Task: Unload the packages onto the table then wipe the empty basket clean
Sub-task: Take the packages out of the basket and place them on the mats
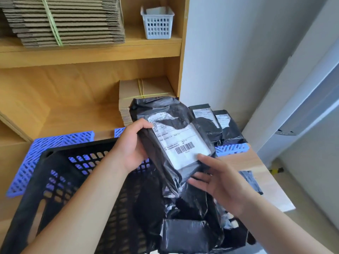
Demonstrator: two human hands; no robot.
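A black plastic package with a white barcode label (176, 140) is held above the black lattice basket (60, 182). My left hand (131, 145) grips its left edge, thumb on the label side. My right hand (218, 182) touches its lower right part with fingers spread and nearly straight. More black packages (185, 235) lie in the basket's bottom. Two labelled black packages (220, 123) rest on a blue lattice mat on the table behind.
A blue lattice mat (45, 149) lies under and behind the basket on the wooden table (244, 162). Wooden shelves hold bundled flat cardboard (64, 21), a smaller cardboard bundle (145, 88) and a small white basket (157, 22). A grey wall stands at right.
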